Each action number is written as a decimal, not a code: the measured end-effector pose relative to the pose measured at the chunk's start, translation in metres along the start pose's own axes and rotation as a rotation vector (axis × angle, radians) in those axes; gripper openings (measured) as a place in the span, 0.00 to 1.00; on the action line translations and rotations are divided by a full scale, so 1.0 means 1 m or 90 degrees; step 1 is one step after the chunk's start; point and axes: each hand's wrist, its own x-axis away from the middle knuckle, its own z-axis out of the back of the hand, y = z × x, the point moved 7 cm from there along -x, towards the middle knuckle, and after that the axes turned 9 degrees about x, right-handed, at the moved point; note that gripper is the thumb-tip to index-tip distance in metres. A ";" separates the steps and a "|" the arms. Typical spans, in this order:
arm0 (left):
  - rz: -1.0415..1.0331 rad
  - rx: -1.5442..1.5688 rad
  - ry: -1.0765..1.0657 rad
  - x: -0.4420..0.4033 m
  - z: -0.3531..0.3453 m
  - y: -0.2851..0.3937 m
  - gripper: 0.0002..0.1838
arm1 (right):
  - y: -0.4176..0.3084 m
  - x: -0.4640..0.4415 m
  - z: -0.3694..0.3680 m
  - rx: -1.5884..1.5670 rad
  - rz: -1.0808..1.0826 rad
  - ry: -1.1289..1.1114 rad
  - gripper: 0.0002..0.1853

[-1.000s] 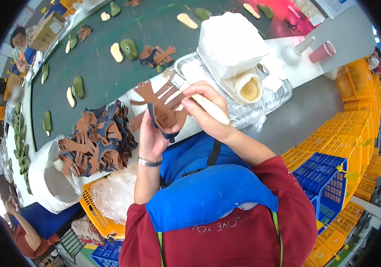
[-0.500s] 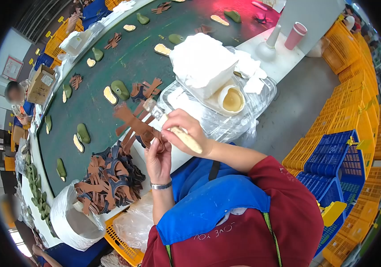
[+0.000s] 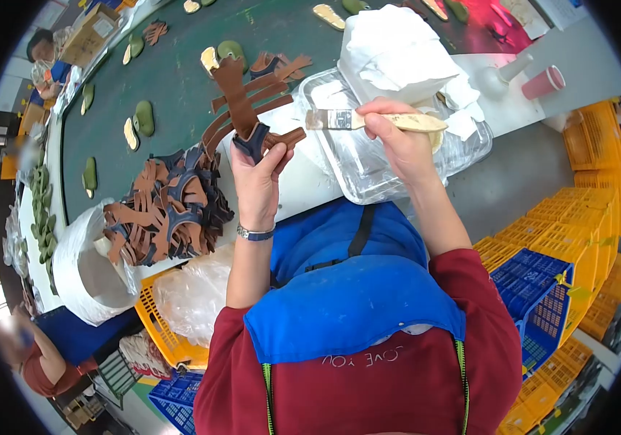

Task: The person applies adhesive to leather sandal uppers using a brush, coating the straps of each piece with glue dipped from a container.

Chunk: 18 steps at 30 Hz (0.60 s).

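Between the thumb and fingers of my left hand [image 3: 258,181] is a brown strappy sandal upper [image 3: 241,105] with a dark blue part, its straps spread upward. My right hand [image 3: 401,141] grips the pale wooden handle of a flat paintbrush [image 3: 339,119], whose bristles point left, a short way from the upper's right side. Behind my right hand, a clear plastic-covered tray [image 3: 357,185] carries a white wrapped block [image 3: 390,54]. A pile of brown and blue uppers [image 3: 169,210] lies left of my left hand.
Green shoe forms [image 3: 143,118] and pale soles [image 3: 130,134] lie on the green belt [image 3: 180,109]. A white lined bin [image 3: 82,268] stands at left. A pink cup [image 3: 543,83] is at upper right. Yellow crates [image 3: 578,196] and blue crates [image 3: 531,283] stand right. Other people are at left.
The brush has moved right, off the upper, and now lies nearly level. My left hand has turned the upper so its straps point up. The camera view has shifted.
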 end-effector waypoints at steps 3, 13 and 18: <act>-0.177 -0.175 -0.152 0.004 -0.006 0.003 0.21 | -0.011 -0.001 -0.010 0.145 0.092 -0.051 0.05; -0.131 -0.165 -0.166 0.006 -0.002 0.001 0.19 | -0.017 -0.004 -0.011 0.281 0.142 -0.085 0.07; -0.131 -0.173 -0.167 0.008 -0.004 0.000 0.19 | -0.019 -0.002 -0.020 0.217 0.148 -0.111 0.06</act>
